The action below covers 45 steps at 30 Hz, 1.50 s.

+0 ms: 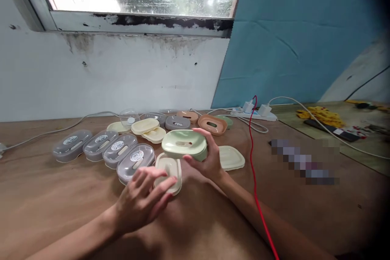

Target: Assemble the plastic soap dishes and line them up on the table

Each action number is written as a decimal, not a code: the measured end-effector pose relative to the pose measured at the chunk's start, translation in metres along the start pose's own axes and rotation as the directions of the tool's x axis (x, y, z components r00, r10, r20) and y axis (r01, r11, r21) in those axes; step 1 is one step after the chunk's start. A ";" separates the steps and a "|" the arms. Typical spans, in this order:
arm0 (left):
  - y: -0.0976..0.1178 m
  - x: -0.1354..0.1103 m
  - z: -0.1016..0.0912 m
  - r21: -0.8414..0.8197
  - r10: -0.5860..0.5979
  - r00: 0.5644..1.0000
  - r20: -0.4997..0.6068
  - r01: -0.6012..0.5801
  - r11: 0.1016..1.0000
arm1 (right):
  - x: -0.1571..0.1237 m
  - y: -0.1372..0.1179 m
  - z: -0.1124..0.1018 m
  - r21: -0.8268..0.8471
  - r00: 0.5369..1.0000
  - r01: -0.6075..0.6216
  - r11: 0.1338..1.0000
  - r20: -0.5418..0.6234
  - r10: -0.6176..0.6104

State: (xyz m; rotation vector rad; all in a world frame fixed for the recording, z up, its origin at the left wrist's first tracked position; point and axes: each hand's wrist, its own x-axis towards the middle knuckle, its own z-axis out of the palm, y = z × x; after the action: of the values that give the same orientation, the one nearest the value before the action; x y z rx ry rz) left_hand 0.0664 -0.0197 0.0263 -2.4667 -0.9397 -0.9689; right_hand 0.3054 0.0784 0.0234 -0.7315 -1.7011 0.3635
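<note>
In my right hand [210, 154] is a pale green oval soap dish [173, 147], gripped at its right end with the thumb below and the fingers behind. It is lifted above the table and tilted so its slotted inside shows. My left hand [146, 195] holds nothing; its fingers are apart over a cream oval tray [174, 166], and whether they touch it I cannot tell. Left of that tray stands a grey soap dish with a clear lid and round sticker [136, 162]. Another cream tray [231, 158] lies behind my right wrist.
Several lidded grey boxes [71, 146] line the left. Cream trays [145, 126], an orange dish [212, 125] and a grey dish [177, 122] sit behind. A red cable [252, 158] runs past my right arm from a power strip [268, 116]. A blurred-out object [301, 162] lies right.
</note>
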 end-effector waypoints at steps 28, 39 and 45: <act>-0.021 -0.020 -0.002 0.135 -0.222 0.971 0.093 0.209 0.969 | -0.007 0.011 0.002 0.203 0.743 -0.414 0.887 0.639 0.200; -0.024 -0.020 0.000 0.028 -0.188 0.967 0.174 0.186 0.982 | -0.003 0.010 -0.005 0.084 0.634 -0.329 0.941 0.758 0.154; -0.026 -0.022 -0.002 -0.047 -0.170 0.959 0.229 0.185 0.982 | -0.002 0.005 -0.006 0.036 0.650 -0.257 0.966 0.746 0.145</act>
State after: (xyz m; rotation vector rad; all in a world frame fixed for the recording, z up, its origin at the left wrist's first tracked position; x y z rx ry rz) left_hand 0.0357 -0.0111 0.0139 -2.6256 -1.2386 -0.7981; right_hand 0.3124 0.0797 0.0206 -0.7152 -2.3297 1.0495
